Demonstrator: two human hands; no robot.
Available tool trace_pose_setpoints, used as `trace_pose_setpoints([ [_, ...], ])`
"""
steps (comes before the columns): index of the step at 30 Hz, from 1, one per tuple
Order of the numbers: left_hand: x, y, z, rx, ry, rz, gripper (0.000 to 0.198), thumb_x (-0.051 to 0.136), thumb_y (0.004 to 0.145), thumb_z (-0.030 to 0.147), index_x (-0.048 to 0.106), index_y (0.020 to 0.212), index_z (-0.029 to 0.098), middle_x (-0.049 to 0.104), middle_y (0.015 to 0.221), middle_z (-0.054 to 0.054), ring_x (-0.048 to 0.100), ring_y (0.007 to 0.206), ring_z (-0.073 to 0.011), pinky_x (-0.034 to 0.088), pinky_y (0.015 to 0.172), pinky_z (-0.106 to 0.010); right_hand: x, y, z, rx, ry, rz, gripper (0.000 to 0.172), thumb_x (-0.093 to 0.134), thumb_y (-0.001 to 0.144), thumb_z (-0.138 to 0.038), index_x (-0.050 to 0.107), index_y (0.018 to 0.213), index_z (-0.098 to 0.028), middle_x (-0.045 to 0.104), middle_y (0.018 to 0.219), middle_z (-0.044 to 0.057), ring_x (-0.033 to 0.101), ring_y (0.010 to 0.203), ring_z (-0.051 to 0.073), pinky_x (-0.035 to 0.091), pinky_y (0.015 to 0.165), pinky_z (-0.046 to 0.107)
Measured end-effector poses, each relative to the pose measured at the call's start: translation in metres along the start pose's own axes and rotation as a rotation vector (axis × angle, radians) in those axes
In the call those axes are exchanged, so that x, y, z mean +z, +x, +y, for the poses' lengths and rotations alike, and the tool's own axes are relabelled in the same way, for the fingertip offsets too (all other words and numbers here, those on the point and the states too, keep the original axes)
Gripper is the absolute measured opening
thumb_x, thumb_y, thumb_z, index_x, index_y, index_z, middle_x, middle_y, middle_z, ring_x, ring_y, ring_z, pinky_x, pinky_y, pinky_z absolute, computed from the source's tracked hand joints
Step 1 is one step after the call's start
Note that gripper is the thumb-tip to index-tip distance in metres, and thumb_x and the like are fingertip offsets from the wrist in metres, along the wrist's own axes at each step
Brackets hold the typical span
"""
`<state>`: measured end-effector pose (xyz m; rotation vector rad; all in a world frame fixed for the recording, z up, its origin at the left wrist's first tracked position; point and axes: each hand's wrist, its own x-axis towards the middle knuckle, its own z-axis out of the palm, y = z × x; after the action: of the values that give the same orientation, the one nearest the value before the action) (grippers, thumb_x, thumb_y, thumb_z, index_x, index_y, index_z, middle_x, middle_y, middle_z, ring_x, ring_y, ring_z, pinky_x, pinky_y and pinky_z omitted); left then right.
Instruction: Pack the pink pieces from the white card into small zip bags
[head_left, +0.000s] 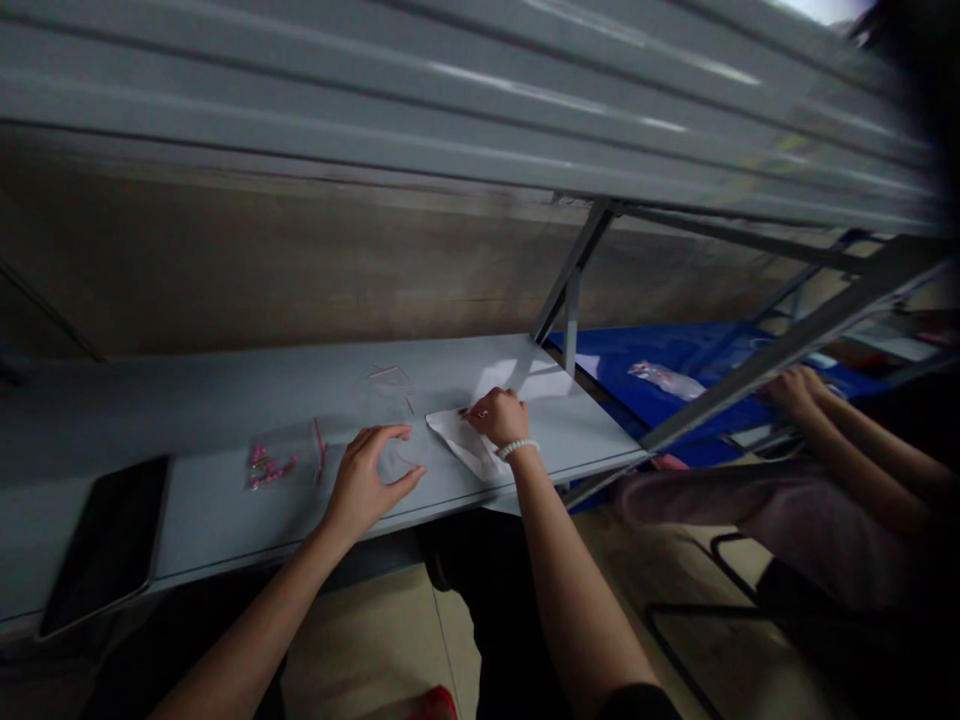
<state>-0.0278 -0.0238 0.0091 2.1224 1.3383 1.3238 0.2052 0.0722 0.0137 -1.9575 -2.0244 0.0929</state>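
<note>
My right hand, with a white bead bracelet on its wrist, is bunched down on a folded white paper sheet on the grey table. A tiny pink piece shows at its fingertips. My left hand hovers curved just left of the sheet, fingers apart, with nothing visible in it. Further left lies a clear plastic bag of small pink pieces. Thin pink sticks lie next to it, and others lie beyond my hands.
A black tablet lies at the table's near left. Grey metal shelving with struts runs overhead. To the right, a co-worker's arms reach toward a blue surface bearing a clear bag.
</note>
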Motion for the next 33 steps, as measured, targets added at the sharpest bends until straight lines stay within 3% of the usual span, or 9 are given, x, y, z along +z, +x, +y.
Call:
trace_pose_setpoints([
  [2, 0.001, 0.0, 0.0, 0.003, 0.003, 0.001, 0.04, 0.072, 0.072, 0.022, 0.057, 0.109, 0.022, 0.067, 0.104, -0.006, 0.062, 0.099, -0.0228, 0.049, 0.088, -0.039, -0.01, -0.008, -0.008, -0.08, 0.169, 0.025, 0.009, 0.07, 0.074, -0.025, 0.077, 0.076, -0.02, 0.066, 0.085, 0.008, 0.057, 0.088, 0.023, 0.042, 0.075, 0.033],
  [7, 0.002, 0.0, 0.001, 0.014, 0.022, -0.006, 0.04, 0.072, 0.071, 0.021, 0.057, 0.109, 0.024, 0.066, 0.103, -0.005, 0.062, 0.098, -0.0237, 0.049, 0.086, -0.039, -0.031, -0.04, -0.047, -0.499, 0.696, -0.011, 0.008, 0.074, 0.073, -0.026, 0.075, 0.08, -0.021, 0.062, 0.089, 0.004, 0.059, 0.09, 0.018, 0.045, 0.082, 0.03],
  [13, 0.003, -0.001, 0.0, 0.024, 0.017, -0.005, 0.041, 0.072, 0.071, 0.021, 0.057, 0.109, 0.024, 0.066, 0.103, -0.006, 0.062, 0.097, -0.0239, 0.05, 0.085, -0.039, -0.027, -0.048, -0.065, -0.607, 0.742, -0.095, 0.007, 0.076, 0.073, -0.025, 0.076, 0.08, -0.023, 0.061, 0.091, 0.003, 0.058, 0.09, 0.017, 0.044, 0.084, 0.033],
  [15, 0.004, -0.001, 0.0, 0.019, 0.01, -0.002, 0.041, 0.072, 0.071, 0.022, 0.057, 0.109, 0.024, 0.066, 0.104, -0.006, 0.062, 0.097, -0.0238, 0.05, 0.085, -0.039, -0.026, -0.04, -0.052, -0.572, 0.806, -0.091, 0.01, 0.071, 0.078, -0.029, 0.076, 0.084, -0.023, 0.062, 0.092, 0.004, 0.059, 0.088, 0.016, 0.045, 0.081, 0.031],
  [17, 0.004, -0.001, 0.0, 0.012, -0.002, -0.005, 0.04, 0.072, 0.072, 0.023, 0.057, 0.109, 0.024, 0.066, 0.104, -0.006, 0.062, 0.098, -0.0235, 0.049, 0.087, -0.038, -0.026, -0.027, -0.031, -0.425, 0.796, 0.007, 0.017, 0.065, 0.083, -0.032, 0.075, 0.09, -0.021, 0.064, 0.092, 0.006, 0.059, 0.086, 0.017, 0.045, 0.076, 0.03],
  [19, 0.004, -0.001, 0.001, 0.011, -0.015, -0.009, 0.04, 0.072, 0.072, 0.023, 0.057, 0.109, 0.023, 0.067, 0.104, -0.006, 0.062, 0.099, -0.0232, 0.049, 0.088, -0.038, -0.024, -0.012, -0.008, -0.192, 0.611, 0.171, 0.02, 0.062, 0.084, -0.031, 0.076, 0.091, -0.019, 0.065, 0.089, 0.008, 0.058, 0.084, 0.019, 0.044, 0.075, 0.031],
  [22, 0.005, -0.003, 0.001, 0.005, -0.022, -0.014, 0.039, 0.072, 0.072, 0.022, 0.057, 0.108, 0.023, 0.066, 0.104, -0.006, 0.062, 0.099, -0.0228, 0.049, 0.088, -0.039, -0.015, 0.003, 0.014, -0.002, 0.201, 0.137, 0.014, 0.067, 0.077, -0.026, 0.078, 0.085, -0.021, 0.066, 0.094, 0.009, 0.055, 0.091, 0.023, 0.04, 0.079, 0.033],
  [26, 0.004, -0.004, 0.001, 0.006, -0.016, -0.01, 0.039, 0.072, 0.072, 0.022, 0.057, 0.108, 0.023, 0.066, 0.104, -0.006, 0.062, 0.098, -0.0227, 0.048, 0.088, -0.039, 0.001, 0.007, 0.015, -0.006, -0.008, 0.016, 0.014, 0.066, 0.077, -0.027, 0.078, 0.085, -0.027, 0.066, 0.101, 0.008, 0.051, 0.099, 0.026, 0.038, 0.078, 0.033],
  [33, 0.004, -0.003, 0.001, 0.017, -0.017, -0.007, 0.039, 0.072, 0.072, 0.022, 0.058, 0.108, 0.024, 0.066, 0.104, -0.005, 0.062, 0.099, -0.0229, 0.049, 0.088, -0.038, 0.01, 0.007, 0.008, -0.029, -0.06, -0.043, 0.013, 0.07, 0.075, -0.032, 0.077, 0.084, -0.027, 0.066, 0.1, 0.008, 0.05, 0.1, 0.027, 0.038, 0.079, 0.034],
])
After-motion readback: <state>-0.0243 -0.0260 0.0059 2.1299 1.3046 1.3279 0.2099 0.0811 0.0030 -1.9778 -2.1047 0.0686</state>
